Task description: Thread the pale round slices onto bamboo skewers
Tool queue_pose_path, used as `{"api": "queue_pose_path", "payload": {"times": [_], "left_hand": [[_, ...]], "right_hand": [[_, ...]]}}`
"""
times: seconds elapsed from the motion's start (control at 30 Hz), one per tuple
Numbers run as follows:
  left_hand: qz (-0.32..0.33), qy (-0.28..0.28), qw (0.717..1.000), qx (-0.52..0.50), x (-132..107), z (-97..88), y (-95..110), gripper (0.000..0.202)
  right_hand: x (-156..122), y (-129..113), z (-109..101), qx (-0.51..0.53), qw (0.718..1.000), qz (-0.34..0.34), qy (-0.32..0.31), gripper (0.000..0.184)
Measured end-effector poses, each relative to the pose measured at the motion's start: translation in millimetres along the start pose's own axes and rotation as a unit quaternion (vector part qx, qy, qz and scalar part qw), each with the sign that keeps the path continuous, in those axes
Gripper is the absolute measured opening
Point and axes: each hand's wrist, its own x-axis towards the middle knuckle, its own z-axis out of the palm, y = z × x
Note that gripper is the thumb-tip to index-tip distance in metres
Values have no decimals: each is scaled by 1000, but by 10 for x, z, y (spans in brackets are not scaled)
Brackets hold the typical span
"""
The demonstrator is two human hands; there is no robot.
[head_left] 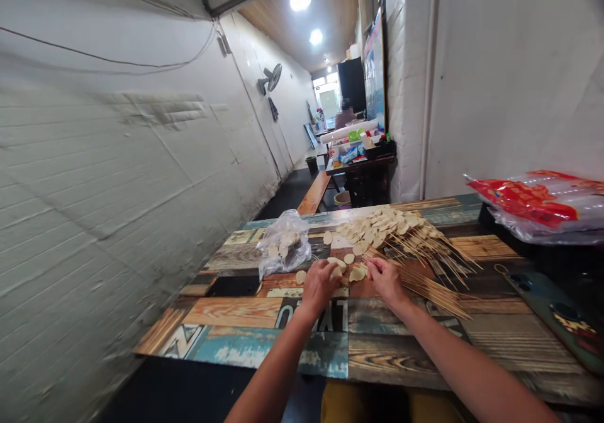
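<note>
My left hand (pixel 319 282) is closed, its fingertips on a pale, thin round slice (pixel 336 272) just above the table. To its right, my right hand (pixel 387 282) is pinched shut beside the loose slices; what sits between its fingertips is too small to make out. Several loose slices (pixel 357 274) lie between and around my hands. Thin wooden skewers (pixel 436 292) are spread to the right, partly behind my right hand. Beyond them is a heap of skewered slices (pixel 391 223), its sticks pointing right. A clear plastic bag (pixel 285 240) with more slices stands beyond my left hand.
The wood-patterned table (pixel 236 313) runs close to the white wall (pixel 94 221) on the left. A phone (pixel 557 313) lies at the right edge, near red-and-clear plastic packages (pixel 542 203). Farther off are a bench (pixel 315 191), a cluttered desk (pixel 361 163) and a seated person.
</note>
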Motion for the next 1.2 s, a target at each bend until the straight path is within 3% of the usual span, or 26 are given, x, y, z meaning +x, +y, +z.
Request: {"api": "queue_pose_path", "payload": {"times": [0.13, 0.33, 0.57, 0.7, 0.87, 1.07, 1.2], "left_hand": [[-36, -43, 998, -18, 69, 144, 3, 27], [-98, -49, 990, -83, 103, 116, -231, 33], [-176, -72, 977, -100, 66, 135, -263, 27], [-166, -66, 977, -120, 83, 134, -263, 28], [-209, -90, 968, -106, 73, 95, -198, 39], [-125, -55, 991, -16, 16, 98, -114, 26], [-135, -69, 988, -31, 47, 127, -141, 32]], "right_hand": [[-2, 8, 0, -5, 1000, 10, -1, 38], [-30, -14, 11, -8, 1000, 24, -18, 35], [-48, -58, 5, -2, 999, 26, -29, 34], [-52, -74, -3, -6, 999, 24, -32, 35], [-52, -84, -5, -8, 999, 21, -29, 35], [-54, -77, -4, -11, 999, 12, -28, 36], [-48, -56, 4, -5, 1000, 10, -27, 38]]}}
